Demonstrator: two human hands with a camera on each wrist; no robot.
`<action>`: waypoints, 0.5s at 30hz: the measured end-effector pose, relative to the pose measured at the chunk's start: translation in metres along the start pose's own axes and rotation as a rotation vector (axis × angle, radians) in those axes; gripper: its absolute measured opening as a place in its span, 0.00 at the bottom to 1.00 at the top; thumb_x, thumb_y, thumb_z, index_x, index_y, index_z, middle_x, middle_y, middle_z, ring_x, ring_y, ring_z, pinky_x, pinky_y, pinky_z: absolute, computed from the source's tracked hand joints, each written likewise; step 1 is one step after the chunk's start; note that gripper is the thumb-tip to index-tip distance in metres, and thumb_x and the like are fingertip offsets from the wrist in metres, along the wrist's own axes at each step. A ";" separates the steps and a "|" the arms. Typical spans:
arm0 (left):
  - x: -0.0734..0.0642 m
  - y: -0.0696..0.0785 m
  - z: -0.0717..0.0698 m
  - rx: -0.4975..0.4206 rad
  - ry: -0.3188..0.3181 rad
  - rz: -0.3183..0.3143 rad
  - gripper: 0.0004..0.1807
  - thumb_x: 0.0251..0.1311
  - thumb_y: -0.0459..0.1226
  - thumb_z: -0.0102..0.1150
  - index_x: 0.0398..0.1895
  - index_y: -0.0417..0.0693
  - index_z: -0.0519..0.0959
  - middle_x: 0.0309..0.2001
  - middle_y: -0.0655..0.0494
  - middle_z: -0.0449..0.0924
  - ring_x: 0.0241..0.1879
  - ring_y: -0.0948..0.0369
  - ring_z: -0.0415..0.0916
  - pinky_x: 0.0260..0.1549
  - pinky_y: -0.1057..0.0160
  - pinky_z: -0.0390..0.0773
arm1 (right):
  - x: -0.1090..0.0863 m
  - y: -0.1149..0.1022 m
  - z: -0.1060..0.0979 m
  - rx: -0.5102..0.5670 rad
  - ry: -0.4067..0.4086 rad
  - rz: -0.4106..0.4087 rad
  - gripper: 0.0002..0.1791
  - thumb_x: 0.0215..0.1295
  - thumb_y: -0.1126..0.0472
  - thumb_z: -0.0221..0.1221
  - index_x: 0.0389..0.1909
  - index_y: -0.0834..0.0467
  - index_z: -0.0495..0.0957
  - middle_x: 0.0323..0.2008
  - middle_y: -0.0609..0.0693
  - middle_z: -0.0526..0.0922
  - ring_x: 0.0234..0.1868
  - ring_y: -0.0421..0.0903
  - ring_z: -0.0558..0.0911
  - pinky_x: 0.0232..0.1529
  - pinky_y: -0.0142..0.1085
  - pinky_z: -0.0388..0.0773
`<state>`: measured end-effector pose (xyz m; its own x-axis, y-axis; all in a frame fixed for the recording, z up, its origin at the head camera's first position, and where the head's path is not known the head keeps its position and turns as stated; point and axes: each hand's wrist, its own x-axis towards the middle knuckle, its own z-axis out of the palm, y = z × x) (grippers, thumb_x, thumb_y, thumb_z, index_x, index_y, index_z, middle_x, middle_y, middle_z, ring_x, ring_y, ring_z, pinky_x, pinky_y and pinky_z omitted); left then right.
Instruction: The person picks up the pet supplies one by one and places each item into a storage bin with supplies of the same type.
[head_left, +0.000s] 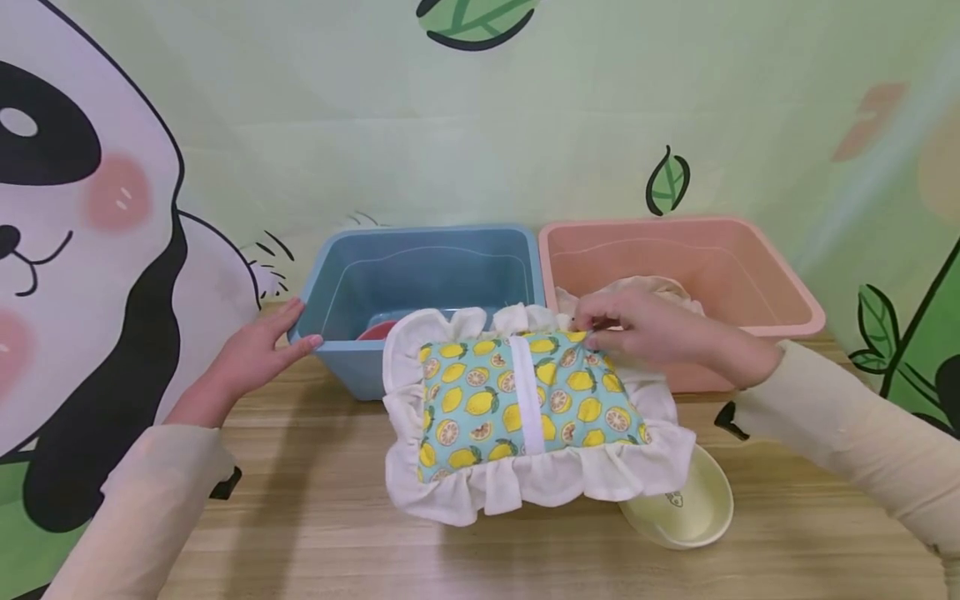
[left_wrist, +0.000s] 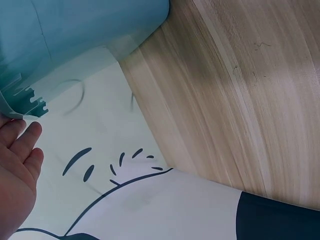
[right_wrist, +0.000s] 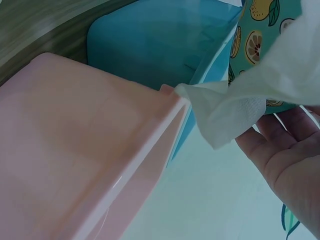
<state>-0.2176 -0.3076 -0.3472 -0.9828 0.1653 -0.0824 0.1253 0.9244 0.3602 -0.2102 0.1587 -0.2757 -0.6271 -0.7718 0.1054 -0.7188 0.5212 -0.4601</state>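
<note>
My right hand (head_left: pixel 633 329) pinches the top edge of a small cushion (head_left: pixel 487 400) with a lemon print, a white ruffle and a white band across it. The cushion is held tilted in front of two bins, and in the right wrist view its ruffle (right_wrist: pixel 280 70) partly covers the print. My left hand (head_left: pixel 258 346) rests at the front left corner of the blue bin (head_left: pixel 360 371), its fingers fairly straight against the rim. In the left wrist view, the fingertips of that hand (left_wrist: pixel 17 170) touch the rim; its thumb is hidden there.
Beside the blue bin stands a pink bin (head_left: pixel 780 287) with a pale cloth item (head_left: pixel 656 287) inside. Something red (head_left: pixel 377 331) lies in the blue bin. A cream bowl (head_left: pixel 701 500) on the wooden table (head_left: pixel 337 517) is partly hidden by the cushion. A panda-printed backdrop (head_left: pixel 375 108) hangs behind.
</note>
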 end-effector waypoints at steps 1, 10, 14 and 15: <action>0.000 0.000 0.000 0.001 0.000 0.000 0.43 0.57 0.60 0.42 0.69 0.49 0.42 0.69 0.43 0.42 0.65 0.38 0.44 0.54 0.32 0.49 | 0.000 0.000 0.000 0.017 -0.004 0.002 0.06 0.54 0.67 0.59 0.26 0.52 0.74 0.26 0.41 0.75 0.29 0.39 0.70 0.30 0.28 0.69; 0.000 0.002 -0.001 0.006 0.010 -0.004 0.45 0.55 0.63 0.41 0.69 0.49 0.42 0.69 0.42 0.43 0.65 0.38 0.45 0.53 0.32 0.51 | 0.003 -0.004 0.007 0.087 -0.008 0.012 0.07 0.54 0.68 0.58 0.25 0.53 0.74 0.25 0.42 0.73 0.29 0.40 0.69 0.31 0.29 0.68; -0.001 0.002 0.000 0.005 0.008 -0.005 0.45 0.55 0.62 0.42 0.69 0.48 0.42 0.69 0.42 0.43 0.64 0.38 0.45 0.53 0.32 0.51 | 0.003 -0.006 0.011 0.110 -0.034 0.027 0.04 0.56 0.65 0.57 0.27 0.53 0.75 0.27 0.41 0.73 0.31 0.40 0.70 0.33 0.29 0.69; -0.001 0.002 0.000 0.005 0.007 -0.008 0.45 0.55 0.62 0.42 0.69 0.49 0.42 0.69 0.42 0.43 0.64 0.38 0.45 0.53 0.32 0.51 | 0.003 -0.007 0.012 0.116 -0.044 0.036 0.03 0.57 0.64 0.57 0.27 0.52 0.75 0.28 0.41 0.74 0.32 0.39 0.70 0.34 0.29 0.69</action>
<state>-0.2166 -0.3057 -0.3460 -0.9846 0.1559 -0.0788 0.1184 0.9273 0.3552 -0.2035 0.1485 -0.2832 -0.6364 -0.7698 0.0494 -0.6549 0.5053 -0.5619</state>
